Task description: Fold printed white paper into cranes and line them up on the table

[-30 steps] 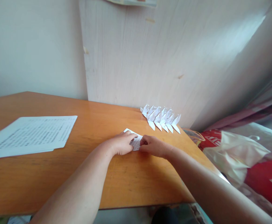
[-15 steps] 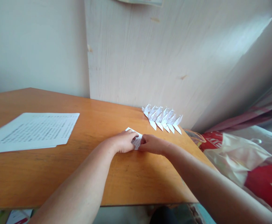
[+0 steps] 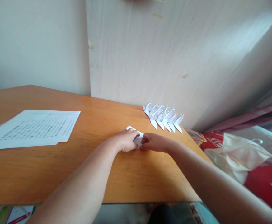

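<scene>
White paper: a small printed piece (image 3: 138, 141), apparently folded, lay flat between both hands.
Left hand (image 3: 128, 140): rested over its left part, thumb and forefinger apart, probably to stop it sliding.
Right hand (image 3: 152, 142): fingers curled at the right edge, likely for control there; whether pinched shut, could not tell.
Folded pieces (image 3: 160, 117): ranked near the wall panel (image 3: 136, 59), perhaps to keep them out of the way.
Printed sheets (image 3: 38, 127): stacked at left, well apart.
Desk (image 3: 126, 183): orange-brown wood grain.
Room: pale wall (image 3: 38, 46); red bag (image 3: 264, 179) at right.
</scene>
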### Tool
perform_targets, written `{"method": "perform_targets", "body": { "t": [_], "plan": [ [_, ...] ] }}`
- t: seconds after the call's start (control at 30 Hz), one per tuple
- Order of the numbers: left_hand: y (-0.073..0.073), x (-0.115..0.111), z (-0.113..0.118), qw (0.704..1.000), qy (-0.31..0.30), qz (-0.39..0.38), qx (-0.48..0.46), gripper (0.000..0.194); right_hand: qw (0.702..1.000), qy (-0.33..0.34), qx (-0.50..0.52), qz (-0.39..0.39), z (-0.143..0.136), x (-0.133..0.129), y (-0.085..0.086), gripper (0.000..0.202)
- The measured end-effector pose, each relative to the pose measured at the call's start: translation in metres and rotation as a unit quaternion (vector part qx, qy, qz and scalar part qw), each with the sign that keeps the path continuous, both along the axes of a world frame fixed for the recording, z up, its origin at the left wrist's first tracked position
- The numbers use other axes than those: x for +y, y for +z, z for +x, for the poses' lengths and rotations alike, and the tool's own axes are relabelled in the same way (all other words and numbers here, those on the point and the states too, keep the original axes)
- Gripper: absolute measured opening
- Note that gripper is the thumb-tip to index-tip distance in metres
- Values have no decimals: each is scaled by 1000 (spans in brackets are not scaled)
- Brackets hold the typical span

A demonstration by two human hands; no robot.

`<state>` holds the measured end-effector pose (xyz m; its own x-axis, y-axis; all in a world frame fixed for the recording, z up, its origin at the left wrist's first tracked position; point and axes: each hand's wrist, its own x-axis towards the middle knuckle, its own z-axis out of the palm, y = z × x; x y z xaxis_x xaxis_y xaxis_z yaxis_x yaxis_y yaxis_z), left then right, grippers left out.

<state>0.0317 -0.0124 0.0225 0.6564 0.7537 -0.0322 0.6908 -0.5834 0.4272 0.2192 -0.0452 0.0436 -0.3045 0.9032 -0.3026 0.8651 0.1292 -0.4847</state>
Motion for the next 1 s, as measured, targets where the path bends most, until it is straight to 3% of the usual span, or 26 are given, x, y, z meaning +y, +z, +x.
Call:
{"method": "perform_targets", "body": {
  "t": [0.33, 0.57, 1.0],
  "plan": [
    [4, 0, -4, 1000, -10, -29, 6, 49, 1000, 5, -8, -7, 4, 4, -2, 19],
    [4, 0, -2, 1000, -14, -25, 2, 46, 999, 11, -34, -20, -6, 2, 4, 12],
    [3, -1, 0, 1000, -3, -3, 7, 45, 999, 14, -17, -28, 1, 7, 3, 13]
  ]
}}
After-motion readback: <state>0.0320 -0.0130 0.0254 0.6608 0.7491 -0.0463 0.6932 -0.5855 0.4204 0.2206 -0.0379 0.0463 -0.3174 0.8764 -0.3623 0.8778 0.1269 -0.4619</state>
